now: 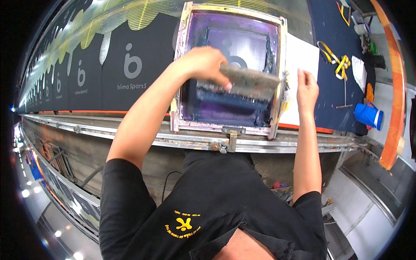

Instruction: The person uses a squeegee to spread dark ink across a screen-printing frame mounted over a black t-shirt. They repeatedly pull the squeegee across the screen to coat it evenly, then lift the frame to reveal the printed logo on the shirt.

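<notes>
My left hand (206, 65) grips one end of a squeegee (251, 82), a long ink-stained bar held crosswise over a screen printing frame (281, 47). The squeegee is slightly blurred, with dark ink along its lower edge. Inside the frame stretches a purple mesh (255, 30), streaked with thick dark ink at its sides; a round logo shape shows through it behind the squeegee. Just right of the frame, above a white sheet (303, 52), my right hand (307, 93) has its fingers curled together, and I see nothing in them.
Dark fabric pieces with printed grey logos (132, 60) lie in a row to the left. A metal rail (182, 141) with a clamp (232, 138) runs along the near table edge. On the right are yellow tape (342, 65), a blue bucket (368, 116) and an orange bar (396, 95).
</notes>
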A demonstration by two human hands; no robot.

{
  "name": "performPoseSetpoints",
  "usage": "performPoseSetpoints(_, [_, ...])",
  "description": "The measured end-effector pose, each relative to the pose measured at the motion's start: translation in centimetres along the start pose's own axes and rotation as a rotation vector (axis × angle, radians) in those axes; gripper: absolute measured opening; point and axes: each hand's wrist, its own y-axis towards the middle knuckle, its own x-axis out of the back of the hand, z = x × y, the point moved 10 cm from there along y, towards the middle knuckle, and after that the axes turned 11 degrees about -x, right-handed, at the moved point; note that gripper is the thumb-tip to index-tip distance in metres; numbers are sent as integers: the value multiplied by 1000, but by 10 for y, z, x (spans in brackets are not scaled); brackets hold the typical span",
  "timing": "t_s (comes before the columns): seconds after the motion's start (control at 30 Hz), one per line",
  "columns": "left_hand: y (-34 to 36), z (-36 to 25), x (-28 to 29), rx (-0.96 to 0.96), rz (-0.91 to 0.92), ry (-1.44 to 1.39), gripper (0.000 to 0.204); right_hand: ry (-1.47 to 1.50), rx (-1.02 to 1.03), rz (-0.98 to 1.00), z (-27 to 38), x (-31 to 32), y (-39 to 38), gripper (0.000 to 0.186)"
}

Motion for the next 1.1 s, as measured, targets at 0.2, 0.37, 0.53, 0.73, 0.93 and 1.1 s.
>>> performPoseSetpoints(0.2, [64, 26, 97, -84, -278, 288, 54, -25, -258, -53, -63, -3, 29, 52])
performPoseSetpoints(0.37, [82, 73, 103, -55, -439, 355, 41, 152, -500, 224, -41, -35, 17, 49])
performPoseSetpoints(0.53, [34, 53, 80, -6, -475, 233, 39, 197, -486, 167, 1, -15, 10, 42])
performPoseSetpoints(0.73, [-92, -46, -54, -222, -756, 240, 45, 270, -449, 153, 33, -3, 1, 37])
performPoseSetpoints(0.93, [-158, -77, -109, -223, -747, 187, 65, 265, -232, -49, 57, 3, -6, 36])
performPoseSetpoints(1.1, [-205, -35, -80, -151, -737, 180, 51, 358, -143, -2, 80, -60, -28, 43])
